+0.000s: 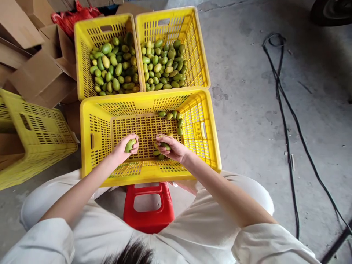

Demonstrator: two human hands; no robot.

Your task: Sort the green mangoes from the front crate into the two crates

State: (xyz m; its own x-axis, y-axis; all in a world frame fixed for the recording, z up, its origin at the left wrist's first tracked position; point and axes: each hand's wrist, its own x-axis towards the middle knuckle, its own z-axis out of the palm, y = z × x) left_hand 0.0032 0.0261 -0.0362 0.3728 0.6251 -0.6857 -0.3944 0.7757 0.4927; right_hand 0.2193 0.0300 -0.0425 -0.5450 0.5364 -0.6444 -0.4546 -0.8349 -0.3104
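Note:
My left hand [123, 146] is closed around a green oval fruit [129, 146] that looks like a small mango. Another such fruit [165, 146] is in my right hand [173, 147], its fingers wrapped round it. Both hands are inside the near yellow crate [150, 178], above its slotted bottom. Several more fruits [179, 131] lie along the crate's far right corner and right side. Under my right hand are a few green fruits [161, 157], partly hidden by the fingers.
Two yellow crates [106, 17] [202, 51] with many green and yellowish fruits stand beyond the near one. A red stool [148, 222] is between my legs. To the left are another yellow crate [46, 128] and cardboard boxes [41, 79]; a black cable [288, 157] lies on the right floor.

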